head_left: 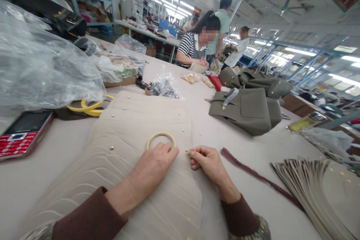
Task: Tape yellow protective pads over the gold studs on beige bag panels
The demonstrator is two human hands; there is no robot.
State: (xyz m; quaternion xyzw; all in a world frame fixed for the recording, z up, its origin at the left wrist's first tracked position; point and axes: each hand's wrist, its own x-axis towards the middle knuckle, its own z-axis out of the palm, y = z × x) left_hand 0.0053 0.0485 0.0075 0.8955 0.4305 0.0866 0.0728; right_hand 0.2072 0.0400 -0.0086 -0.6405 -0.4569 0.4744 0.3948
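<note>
Overlapping beige leather-like panels (pixel 140 120) lie fanned out in a row in front of me, with small gold studs (pixel 111 148) along both sides. My left hand (pixel 156 163) rests over the panels, its fingers closed on the near rim of a narrow roll of yellow tape (pixel 161 134) standing on edge. At the panels' right edge, my right hand (pixel 206 161) pinches a small yellowish piece, apparently tape, between thumb and forefinger. Its fingertips are right beside a gold stud (pixel 186 150). The palm sides of both hands are hidden.
At left are a red phone (pixel 24 131), more yellow tape rolls (pixel 92 108) and a large plastic bag (pixel 47 56). Grey-green bags (pixel 244 108), a dark red strip (pixel 253 172) and a beige panel stack (pixel 317 195) lie right. A person (pixel 197 45) sits across the table.
</note>
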